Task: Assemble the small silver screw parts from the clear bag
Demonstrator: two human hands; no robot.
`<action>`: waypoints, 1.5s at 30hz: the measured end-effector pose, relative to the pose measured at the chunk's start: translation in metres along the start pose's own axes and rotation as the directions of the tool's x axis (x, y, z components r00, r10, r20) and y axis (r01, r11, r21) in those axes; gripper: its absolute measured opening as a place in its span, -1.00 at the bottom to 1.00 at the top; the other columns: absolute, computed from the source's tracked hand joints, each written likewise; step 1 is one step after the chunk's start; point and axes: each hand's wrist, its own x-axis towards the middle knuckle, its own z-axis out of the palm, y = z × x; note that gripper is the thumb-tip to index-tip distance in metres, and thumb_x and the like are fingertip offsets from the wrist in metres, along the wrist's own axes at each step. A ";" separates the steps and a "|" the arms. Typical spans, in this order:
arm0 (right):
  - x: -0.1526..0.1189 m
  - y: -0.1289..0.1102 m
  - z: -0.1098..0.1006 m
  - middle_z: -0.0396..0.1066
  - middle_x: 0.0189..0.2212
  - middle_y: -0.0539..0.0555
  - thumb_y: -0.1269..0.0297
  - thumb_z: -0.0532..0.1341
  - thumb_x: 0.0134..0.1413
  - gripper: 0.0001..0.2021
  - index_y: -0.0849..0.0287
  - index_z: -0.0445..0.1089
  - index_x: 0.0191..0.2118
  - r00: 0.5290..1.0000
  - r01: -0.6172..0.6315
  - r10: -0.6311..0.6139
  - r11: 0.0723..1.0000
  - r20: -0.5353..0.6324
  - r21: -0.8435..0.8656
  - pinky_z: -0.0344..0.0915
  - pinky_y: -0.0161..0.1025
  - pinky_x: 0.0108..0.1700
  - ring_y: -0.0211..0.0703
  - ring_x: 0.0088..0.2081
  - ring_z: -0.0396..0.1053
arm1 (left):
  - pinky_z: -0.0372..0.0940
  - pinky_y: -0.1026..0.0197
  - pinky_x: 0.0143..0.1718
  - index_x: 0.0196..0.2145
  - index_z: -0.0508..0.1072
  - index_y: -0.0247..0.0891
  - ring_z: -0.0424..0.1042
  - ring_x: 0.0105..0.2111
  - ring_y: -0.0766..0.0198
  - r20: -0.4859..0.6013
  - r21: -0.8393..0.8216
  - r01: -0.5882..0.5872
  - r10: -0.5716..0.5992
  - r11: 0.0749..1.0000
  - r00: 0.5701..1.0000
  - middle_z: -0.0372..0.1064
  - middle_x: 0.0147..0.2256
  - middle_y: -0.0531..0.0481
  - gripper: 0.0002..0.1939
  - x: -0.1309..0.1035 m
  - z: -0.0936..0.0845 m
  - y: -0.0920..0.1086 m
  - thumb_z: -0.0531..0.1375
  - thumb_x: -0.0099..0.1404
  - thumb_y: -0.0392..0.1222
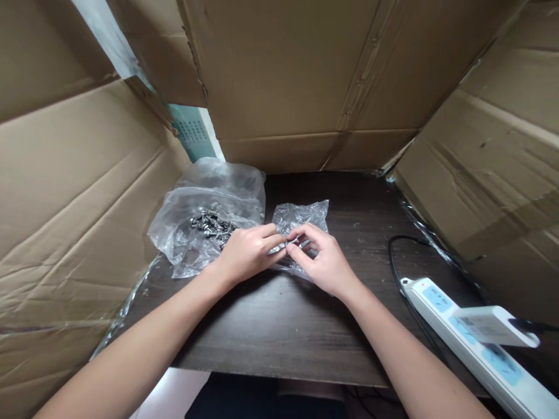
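Observation:
Over the middle of the dark table, my left hand and my right hand meet at the fingertips. Both are closed in a pinch around a small metal piece, mostly hidden by the fingers; its exact kind cannot be made out. Beneath and behind the hands lies a crinkled clear plastic bag. To the left, a larger clear plastic bag lies spread out, with a heap of small metal screws or bolts in it. My left hand partly covers the near right side of that heap.
Cardboard walls enclose the dark wooden table at the back and both sides. On the right lies a white power strip with a white adapter plugged in. A black cable curves beside it.

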 end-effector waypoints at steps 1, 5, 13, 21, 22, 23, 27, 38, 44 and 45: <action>0.000 0.000 0.000 0.41 -0.29 0.04 0.37 0.22 0.15 -0.95 0.15 0.42 -0.25 1.000 0.004 -0.004 1.000 0.003 -0.003 0.40 -0.28 -0.32 -0.24 -0.34 0.40 | -0.08 0.28 -0.61 -0.33 0.57 -0.22 0.29 -0.56 0.37 -0.002 0.010 -0.001 0.001 1.000 1.000 0.30 -0.52 0.05 -0.66 0.000 0.000 0.000 0.09 0.47 -0.04; 0.001 0.001 0.002 0.45 -0.27 0.05 0.39 0.21 0.15 -0.90 0.16 0.44 -0.21 1.000 0.025 -0.025 1.000 0.010 -0.016 0.42 -0.27 -0.29 -0.23 -0.32 0.42 | -0.11 0.27 -0.61 -0.36 0.56 -0.22 0.28 -0.55 0.36 0.051 0.024 0.007 -0.008 1.000 0.999 0.29 -0.53 0.05 -0.64 0.000 0.001 -0.001 0.08 0.48 -0.03; 0.001 0.003 0.001 0.47 -0.30 0.06 0.45 0.24 0.02 -0.84 0.18 0.55 -0.27 0.996 0.012 -0.012 1.000 -0.085 0.003 0.47 -0.24 -0.28 -0.21 -0.34 0.46 | -0.04 0.28 -0.60 -0.29 0.57 -0.23 0.33 -0.52 0.34 0.086 -0.020 0.017 -0.015 1.000 0.996 0.30 -0.53 0.04 -0.63 0.000 0.000 0.001 0.06 0.48 -0.01; 0.003 0.006 -0.002 0.50 -0.27 0.08 0.36 0.27 0.06 -0.81 0.18 0.58 -0.19 0.998 -0.067 0.069 0.989 -0.009 0.128 0.50 -0.20 -0.17 -0.16 -0.26 0.51 | 0.01 0.29 -0.58 -0.31 0.57 -0.25 0.35 -0.51 0.33 0.085 -0.006 -0.009 0.010 1.000 0.996 0.32 -0.54 0.03 -0.61 -0.001 0.003 -0.003 0.05 0.50 -0.02; 0.003 0.006 -0.002 0.51 -0.26 0.08 0.34 0.28 0.06 -0.80 0.18 0.58 -0.18 0.997 -0.075 0.077 0.989 -0.004 0.129 0.49 -0.19 -0.16 -0.16 -0.26 0.51 | 0.01 0.29 -0.59 -0.32 0.57 -0.25 0.35 -0.52 0.33 0.082 0.004 -0.016 0.016 1.000 0.996 0.31 -0.54 0.03 -0.60 -0.001 0.003 -0.003 0.04 0.51 -0.02; 0.003 0.006 -0.001 0.51 -0.26 0.09 0.33 0.29 0.06 -0.80 0.19 0.58 -0.18 0.996 -0.084 0.085 0.988 -0.006 0.126 0.49 -0.19 -0.15 -0.15 -0.26 0.51 | 0.00 0.28 -0.59 -0.34 0.56 -0.26 0.34 -0.53 0.33 0.080 0.014 -0.020 0.019 1.000 0.997 0.31 -0.55 0.03 -0.58 -0.001 0.003 -0.004 0.03 0.51 -0.03; 0.004 0.005 -0.001 0.53 -0.29 0.09 0.30 0.31 0.05 -0.81 0.19 0.59 -0.20 0.994 -0.108 0.110 0.989 -0.019 0.101 0.47 -0.16 -0.14 -0.15 -0.26 0.49 | 0.01 0.29 -0.59 -0.35 0.55 -0.27 0.32 -0.54 0.33 0.099 0.034 -0.046 0.042 0.998 0.994 0.32 -0.55 0.03 -0.55 -0.001 0.003 -0.004 -0.01 0.53 -0.03; 0.004 0.005 0.001 0.55 -0.36 0.08 0.36 0.29 -0.06 -0.85 0.21 0.56 -0.31 0.981 -0.189 0.192 0.977 -0.017 0.102 0.44 -0.17 -0.23 -0.13 -0.34 0.49 | 0.01 0.27 -0.59 -0.36 0.54 -0.26 0.36 -0.52 0.33 0.124 -0.017 -0.088 0.089 0.996 0.988 0.35 -0.54 0.04 -0.56 0.000 0.002 -0.003 0.00 0.52 -0.04; 0.006 0.008 -0.003 0.56 -0.38 0.09 0.29 0.34 -0.08 -0.82 0.22 0.53 -0.30 0.967 -0.225 0.249 0.938 -0.063 0.263 0.45 -0.16 -0.21 -0.11 -0.33 0.52 | 0.08 0.31 -0.55 -0.19 0.58 -0.23 0.40 -0.49 0.33 0.092 -0.021 -0.046 0.048 0.999 0.995 0.39 -0.51 0.03 -0.65 0.001 0.002 -0.005 0.05 0.51 -0.03; 0.006 0.009 -0.002 0.56 -0.38 0.09 0.28 0.34 -0.07 -0.81 0.22 0.53 -0.28 0.967 -0.226 0.250 0.935 -0.055 0.273 0.45 -0.16 -0.21 -0.10 -0.32 0.52 | 0.08 0.31 -0.55 -0.19 0.58 -0.23 0.40 -0.49 0.33 0.082 -0.017 -0.042 0.043 0.999 0.996 0.38 -0.51 0.03 -0.65 0.001 0.002 -0.006 0.05 0.51 -0.03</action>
